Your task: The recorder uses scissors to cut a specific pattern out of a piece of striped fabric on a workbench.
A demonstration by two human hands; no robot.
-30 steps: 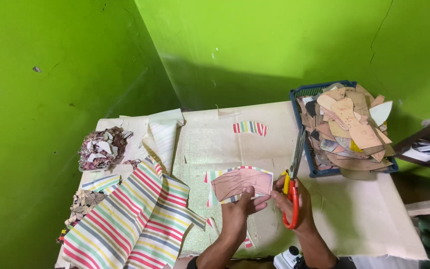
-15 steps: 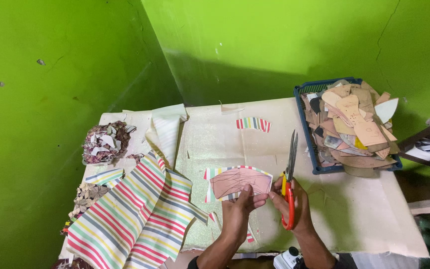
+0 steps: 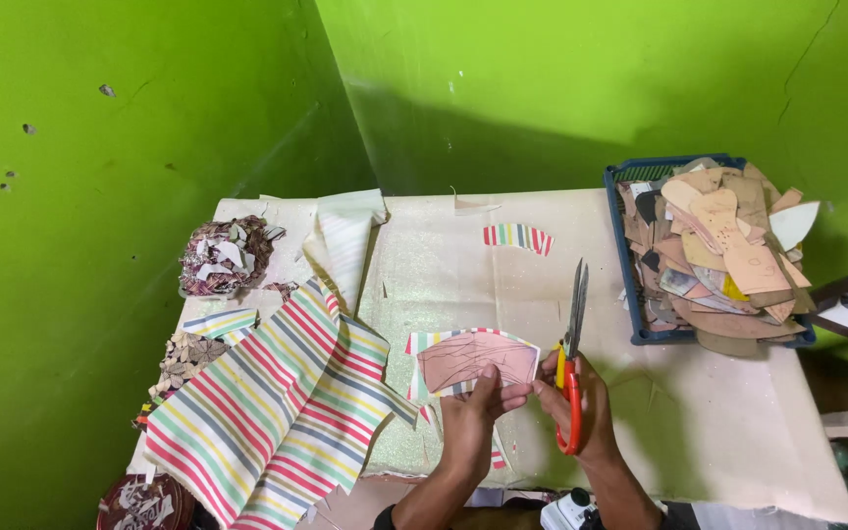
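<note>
2 hands [image 3: 471, 424], pink pattern piece [image 3: 478, 359] above left fingers [image 3: 514, 393] (touching), scissors [image 3: 571, 353] right.

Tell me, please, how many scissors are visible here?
1. The scissors with red handles are in the right hand, blades pointing away, beside the brown template that the left hand holds. Others may hide in the basket.
</note>
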